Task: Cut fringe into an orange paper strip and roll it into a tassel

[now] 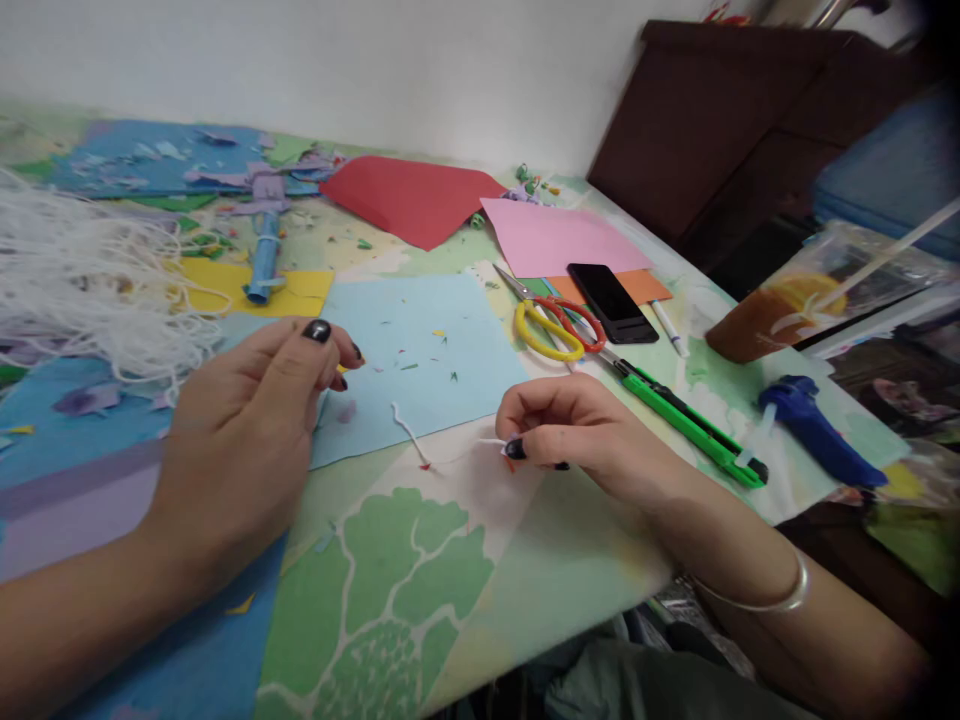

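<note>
My right hand (574, 425) is closed in a pinch on a short white string (490, 441), over the front part of the patterned tablecloth. A small orange-red scrap (511, 464) shows just below those fingertips. Left of it, a loose piece of white string (407, 430) lies from the light blue paper (420, 340) onto the tablecloth, with a tiny red bit at its lower end. My left hand (240, 430) is curled over the left edge of the light blue paper, fingers drawn together. A speck of yellow shows by its fingertips; what they hold, if anything, is hidden.
Scissors (551, 325), a black phone (611, 300) and a green utility knife (679, 420) lie at right. Beyond are a drink cup (776, 310) and a blue-handled tool (821, 430). A white string heap (82, 280), a blue paper roll (264, 255) and red paper (412, 195) lie left and behind.
</note>
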Available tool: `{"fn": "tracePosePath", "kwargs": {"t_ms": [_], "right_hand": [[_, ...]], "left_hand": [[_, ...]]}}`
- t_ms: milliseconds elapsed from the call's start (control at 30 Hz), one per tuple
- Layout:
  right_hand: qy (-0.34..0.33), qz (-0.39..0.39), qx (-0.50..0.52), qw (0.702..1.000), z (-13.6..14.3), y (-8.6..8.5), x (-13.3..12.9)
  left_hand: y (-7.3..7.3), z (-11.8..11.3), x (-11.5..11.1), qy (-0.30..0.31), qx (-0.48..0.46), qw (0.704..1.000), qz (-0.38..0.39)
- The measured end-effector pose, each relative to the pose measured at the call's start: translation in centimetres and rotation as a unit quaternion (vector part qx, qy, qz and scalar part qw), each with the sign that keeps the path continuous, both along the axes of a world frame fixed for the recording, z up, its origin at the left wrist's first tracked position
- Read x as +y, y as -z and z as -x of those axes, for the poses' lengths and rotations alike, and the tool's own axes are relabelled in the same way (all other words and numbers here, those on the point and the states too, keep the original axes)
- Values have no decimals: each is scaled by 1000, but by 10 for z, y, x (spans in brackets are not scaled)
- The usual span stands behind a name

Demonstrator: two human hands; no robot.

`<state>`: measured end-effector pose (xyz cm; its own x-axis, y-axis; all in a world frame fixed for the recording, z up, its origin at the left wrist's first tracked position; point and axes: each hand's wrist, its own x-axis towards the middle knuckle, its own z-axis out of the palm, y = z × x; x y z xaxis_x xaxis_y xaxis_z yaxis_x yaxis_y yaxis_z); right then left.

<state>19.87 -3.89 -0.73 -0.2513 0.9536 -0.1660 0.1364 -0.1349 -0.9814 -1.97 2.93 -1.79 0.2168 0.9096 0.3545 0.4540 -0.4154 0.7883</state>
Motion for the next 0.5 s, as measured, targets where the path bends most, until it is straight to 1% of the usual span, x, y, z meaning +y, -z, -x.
{"fn": "tracePosePath", "kwargs": {"t_ms": [67, 100, 133, 200, 233, 300, 333, 367, 400, 500], "right_hand": [[-1, 3, -4, 1000, 1, 0, 0], [-6, 5, -5, 1000, 1, 0, 0], [-14, 8, -5, 1000, 2, 0, 0], [-32, 9, -7, 999, 4, 0, -2], [-40, 7, -10, 999, 5, 0, -2], [-58, 0, -25, 998, 7, 0, -3], [-69, -4, -37, 997, 7, 0, -3], [-83, -9, -52, 995, 7, -1, -4], [-96, -12, -66, 993, 6, -1, -4], [-116, -1, -95, 989, 4, -2, -5]], "left_hand": [[1, 1, 0, -29, -5, 999, -11], [1, 0, -1, -13, -11, 1000, -26], [1, -1, -3, 20, -25, 999, -38], [-1, -5, -10, 116, -33, 992, -35], [-2, -6, -13, 164, -4, 986, -20], [-2, -9, -20, 265, 71, 961, 26], [-2, -10, -22, 298, 97, 948, 53], [-2, -10, -24, 318, 108, 939, 77], [-2, -11, -25, 323, 107, 935, 100], [-2, -10, -26, 316, 109, 930, 151]]}}
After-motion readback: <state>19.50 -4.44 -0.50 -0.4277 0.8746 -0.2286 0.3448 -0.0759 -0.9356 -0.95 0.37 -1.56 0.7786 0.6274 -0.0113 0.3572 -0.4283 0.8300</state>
